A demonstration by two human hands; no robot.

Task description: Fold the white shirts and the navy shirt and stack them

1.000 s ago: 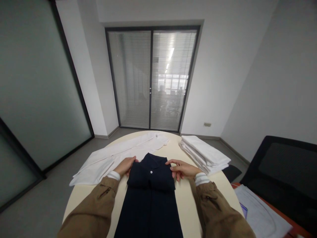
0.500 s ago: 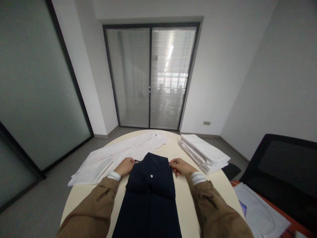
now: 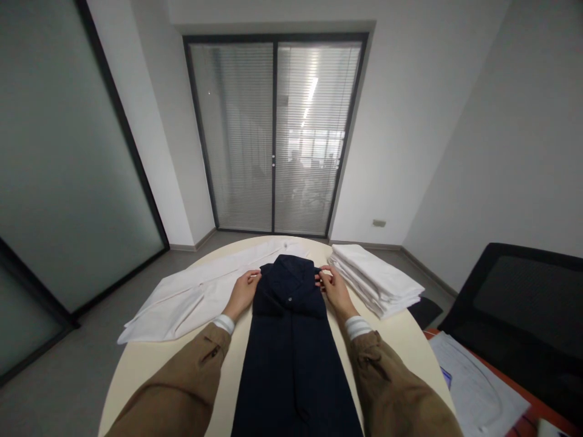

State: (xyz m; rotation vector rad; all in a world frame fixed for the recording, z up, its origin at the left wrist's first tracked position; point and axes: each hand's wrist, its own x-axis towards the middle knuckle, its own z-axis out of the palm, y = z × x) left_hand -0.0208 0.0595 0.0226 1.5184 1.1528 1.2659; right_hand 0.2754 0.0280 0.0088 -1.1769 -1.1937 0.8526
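Note:
A dark navy shirt (image 3: 291, 352), folded into a long narrow strip, lies on the round cream table (image 3: 122, 388). Its collar end points away from me, with one light button showing below the collar. My left hand (image 3: 243, 291) pinches the shirt's far left corner between thumb and fingers. On the other side, my right hand (image 3: 334, 288) grips the far right corner the same way. The lower end of the shirt runs out of view at the bottom.
White garments (image 3: 182, 303) lie spread at the table's left, touching the area behind my left hand. A stack of folded white cloth (image 3: 373, 279) sits at the right. Beyond the edge stand a black chair (image 3: 523, 315) and a grey cloth (image 3: 478, 382).
Both hands have moved forward, away from me, carrying the shirt's collar end toward the far side of the table. The shirt has also shifted slightly right.

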